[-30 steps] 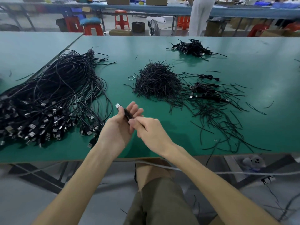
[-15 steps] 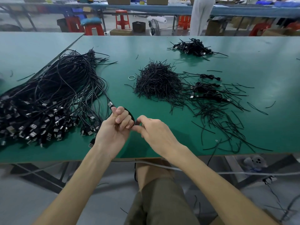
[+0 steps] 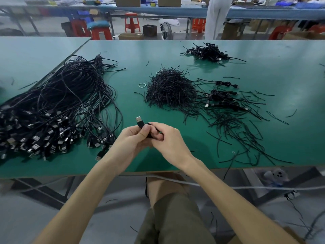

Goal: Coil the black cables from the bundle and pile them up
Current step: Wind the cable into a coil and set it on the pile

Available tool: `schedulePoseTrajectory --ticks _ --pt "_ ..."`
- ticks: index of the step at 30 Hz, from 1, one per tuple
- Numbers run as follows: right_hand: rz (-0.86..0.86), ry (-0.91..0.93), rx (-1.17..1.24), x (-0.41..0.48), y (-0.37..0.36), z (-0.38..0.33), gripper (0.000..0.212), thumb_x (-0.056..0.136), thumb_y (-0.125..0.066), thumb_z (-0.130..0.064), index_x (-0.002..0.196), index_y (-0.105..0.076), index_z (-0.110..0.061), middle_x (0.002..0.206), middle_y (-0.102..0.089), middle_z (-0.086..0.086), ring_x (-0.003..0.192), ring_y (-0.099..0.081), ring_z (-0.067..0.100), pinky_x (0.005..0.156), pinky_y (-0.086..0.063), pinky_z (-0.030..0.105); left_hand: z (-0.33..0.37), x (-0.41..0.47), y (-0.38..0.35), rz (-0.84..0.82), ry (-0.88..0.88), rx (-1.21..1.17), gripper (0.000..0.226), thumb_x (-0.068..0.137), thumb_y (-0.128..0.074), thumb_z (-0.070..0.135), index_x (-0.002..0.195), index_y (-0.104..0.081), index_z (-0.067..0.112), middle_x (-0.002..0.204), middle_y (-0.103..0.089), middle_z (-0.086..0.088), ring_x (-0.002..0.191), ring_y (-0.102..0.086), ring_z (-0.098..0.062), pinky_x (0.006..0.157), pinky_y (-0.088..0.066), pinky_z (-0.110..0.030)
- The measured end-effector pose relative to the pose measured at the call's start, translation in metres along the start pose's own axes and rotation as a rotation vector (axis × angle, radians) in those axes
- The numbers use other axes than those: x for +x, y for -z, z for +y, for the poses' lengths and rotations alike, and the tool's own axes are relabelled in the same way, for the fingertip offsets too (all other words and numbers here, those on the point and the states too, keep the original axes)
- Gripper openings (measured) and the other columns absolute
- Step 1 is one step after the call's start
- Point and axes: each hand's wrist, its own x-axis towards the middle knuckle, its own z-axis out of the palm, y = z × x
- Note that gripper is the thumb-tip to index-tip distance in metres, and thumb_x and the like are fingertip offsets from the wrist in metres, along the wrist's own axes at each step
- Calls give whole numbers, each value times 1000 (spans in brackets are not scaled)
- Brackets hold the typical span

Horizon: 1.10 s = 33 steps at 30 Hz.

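Note:
A big bundle of black USB cables (image 3: 58,106) sprawls over the left of the green table (image 3: 281,55), plugs toward me. My left hand (image 3: 133,140) and my right hand (image 3: 167,138) meet above the table's front middle, both closed around one coiled black cable (image 3: 140,122); its silver USB plug sticks up from my left fingers, and most of the coil is hidden by them. Three coiled cables (image 3: 223,95) lie right of centre. A pile of coiled cables (image 3: 207,52) sits at the far middle.
A heap of short black ties (image 3: 168,90) sits mid-table, with loose ties (image 3: 246,134) scattered toward the right front. A pale rubber band (image 3: 142,85) lies left of the heap. Behind the table are red stools (image 3: 131,22), boxes and a standing person (image 3: 217,16).
My hands have come closer together and shifted slightly right. The coil has turned in my grip, so its USB plug now points up and away instead of left.

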Motion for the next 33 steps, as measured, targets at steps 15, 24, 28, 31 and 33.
schedulePoseTrajectory --ticks 15,24,28,31,33 --pt "-97 61 -439 -6 11 6 25 98 -57 -3 117 -72 -12 105 -72 7 101 -63 26 89 -50 46 1 -2 9 261 96 432 13 89 -76 12 99 -74 4 86 -78 -15 73 -70 -18 69 -60 -23" --pt "-161 29 -598 -3 12 7 18 105 -54 -28 110 -57 -11 102 -63 6 89 -62 30 77 -50 46 0 4 21 245 35 519 9 86 -80 11 94 -75 11 80 -77 -9 73 -72 -19 73 -60 -27" --pt "-214 75 -749 2 12 12 8 105 -49 -12 101 -55 -11 97 -62 5 86 -62 31 75 -51 47 0 13 22 184 20 846 7 93 -74 18 89 -68 19 76 -74 -2 71 -69 -18 77 -57 -38" --pt "-200 101 -795 9 13 15 15 97 -47 0 93 -51 -14 88 -57 4 80 -59 31 71 -50 45 4 20 14 -4 17 1189 14 101 -60 34 91 -59 25 79 -67 6 74 -65 -14 70 -52 -33" --pt "-182 130 -801 14 14 16 18 93 -48 3 91 -51 -14 86 -55 3 77 -57 29 67 -47 42 3 29 10 -106 73 1312 19 106 -48 34 98 -55 19 87 -64 4 76 -64 -15 73 -52 -37"
